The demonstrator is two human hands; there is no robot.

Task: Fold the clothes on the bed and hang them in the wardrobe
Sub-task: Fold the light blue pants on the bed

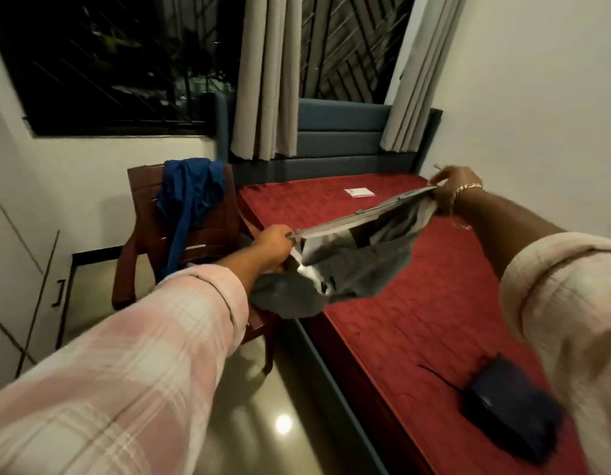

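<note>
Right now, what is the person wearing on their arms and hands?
Both arms wear a pale pink and white checked shirt, the sleeves rolled back to mid-forearm. The right wrist carries a thin metallic bracelet. The left hand and right hand are bare, without gloves.

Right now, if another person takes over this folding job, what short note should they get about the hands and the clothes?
Left hand: grips one end of the waistband of the grey trousers.
Right hand: pinches the other end; the waistband is stretched between the hands, above the red mattress.
A dark folded garment lies on the near part of the bed. A blue garment hangs on the wooden chair.
Done: seemingly one piece folded.
Left: fold the grey trousers, perhaps the blue garment, then hang everything. No wardrobe interior or hanger shows.
</note>
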